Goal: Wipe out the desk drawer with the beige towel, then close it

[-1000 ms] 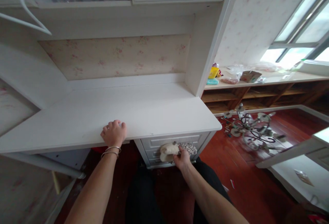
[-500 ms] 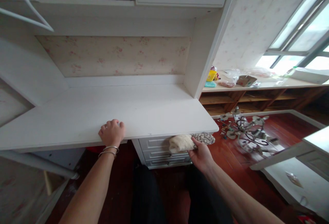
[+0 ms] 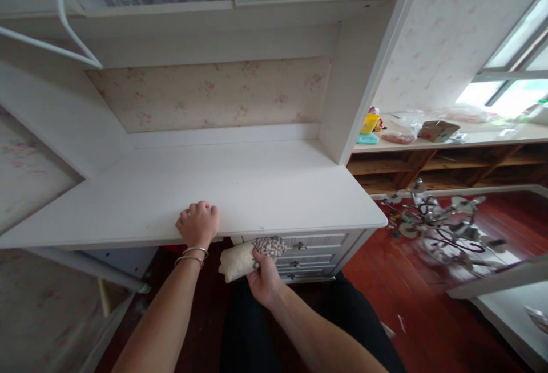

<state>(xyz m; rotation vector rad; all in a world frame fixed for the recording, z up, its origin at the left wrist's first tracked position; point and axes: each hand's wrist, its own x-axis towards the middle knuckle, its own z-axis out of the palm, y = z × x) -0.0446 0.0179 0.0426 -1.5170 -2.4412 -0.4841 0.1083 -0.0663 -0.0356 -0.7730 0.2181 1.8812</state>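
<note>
My left hand [image 3: 198, 224] rests near the front edge of the white desk [image 3: 257, 185], fingers curled in. A small bluish-grey bit shows beside the fingers, too small to name. Two bangles [image 3: 191, 256] circle that wrist. Below the desk edge, my right hand [image 3: 264, 282] grips a bunched cloth [image 3: 240, 262], its thumb on top. One part of the cloth is cream and fluffy, the other grey with a dark pattern. Behind it are the white drawers [image 3: 319, 242], partly covered by the cloth and hand.
A shelf [image 3: 162, 11] with plastic bottles overhangs the desk. A white bent rod [image 3: 64, 25] hangs at upper left. On the red floor at right lies a chandelier [image 3: 445, 219], near a low wooden shelf unit [image 3: 449, 162] and a white piece of furniture [image 3: 509, 304].
My right hand has carried the cloth leftward along the drawer fronts, below the desk edge. My left hand stays on the desk. The camera view has shifted a little.
</note>
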